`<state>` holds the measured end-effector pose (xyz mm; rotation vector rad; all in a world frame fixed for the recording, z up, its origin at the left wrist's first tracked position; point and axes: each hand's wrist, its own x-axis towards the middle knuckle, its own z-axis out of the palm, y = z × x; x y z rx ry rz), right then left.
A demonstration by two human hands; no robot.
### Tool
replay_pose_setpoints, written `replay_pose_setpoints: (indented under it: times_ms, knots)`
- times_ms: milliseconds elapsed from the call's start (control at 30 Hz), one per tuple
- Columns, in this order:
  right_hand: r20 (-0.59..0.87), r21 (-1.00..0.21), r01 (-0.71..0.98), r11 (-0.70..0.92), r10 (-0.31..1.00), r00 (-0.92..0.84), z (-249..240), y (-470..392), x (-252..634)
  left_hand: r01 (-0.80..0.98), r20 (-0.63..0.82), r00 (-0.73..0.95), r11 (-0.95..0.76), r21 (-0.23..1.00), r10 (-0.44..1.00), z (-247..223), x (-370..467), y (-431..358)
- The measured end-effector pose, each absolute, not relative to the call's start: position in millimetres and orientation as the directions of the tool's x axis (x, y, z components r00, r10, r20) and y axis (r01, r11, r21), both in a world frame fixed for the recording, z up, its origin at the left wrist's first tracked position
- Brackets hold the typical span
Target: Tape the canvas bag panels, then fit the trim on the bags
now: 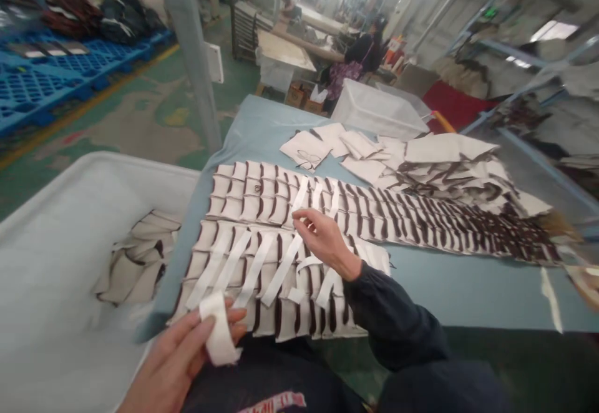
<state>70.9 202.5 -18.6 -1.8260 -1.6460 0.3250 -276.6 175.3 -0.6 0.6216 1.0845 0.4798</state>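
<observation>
Free room: the bare strip of the desk [468, 288] to the right of the near rows, between the long row of fabric pieces [421, 219] and the front edge, is unobstructed. The far left corner of the desk is also bare.

Obstacles: the overlapped near rows [262, 288], crossed by loose white strips [253, 269], cover the area under the hands. A loose heap of pieces [444, 157] fills the far right. A white bin [56, 226] stands against the left edge; a clear tub [374, 110] blocks the far edge.
</observation>
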Motion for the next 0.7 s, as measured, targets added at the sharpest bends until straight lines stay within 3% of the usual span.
replay_pose_setpoints:
  times_ms: [100,167,267,467,700]
  knots:
    - [0.323,-0.653,0.727,0.214,0.946,0.012,10.6,160.1,11.5,-0.201,-0.668,0.396,0.769,0.607,0.631,20.7,-269.5,181.8]
    - [0.471,-0.618,0.664,0.42,0.875,-0.115,28.0,141.1,-22.3,-0.247,-0.667,0.386,0.768,0.591,0.638,35.7,-264.0,185.8]
    - [0.566,-0.571,0.61,0.55,0.802,-0.194,41.2,128.7,-55.4,-0.291,-0.654,0.372,0.751,0.592,0.659,53.8,-259.1,187.8]
    - [0.567,-0.441,0.708,0.551,0.783,-0.257,35.7,121.8,-70.7,-0.345,-0.702,0.331,0.774,0.532,0.63,70.9,-256.6,185.0]
    - [0.641,-0.353,0.763,0.542,0.734,-0.225,34.9,114.8,-79.5,-0.374,-0.611,0.434,0.749,0.546,0.662,64.5,-263.9,180.3]
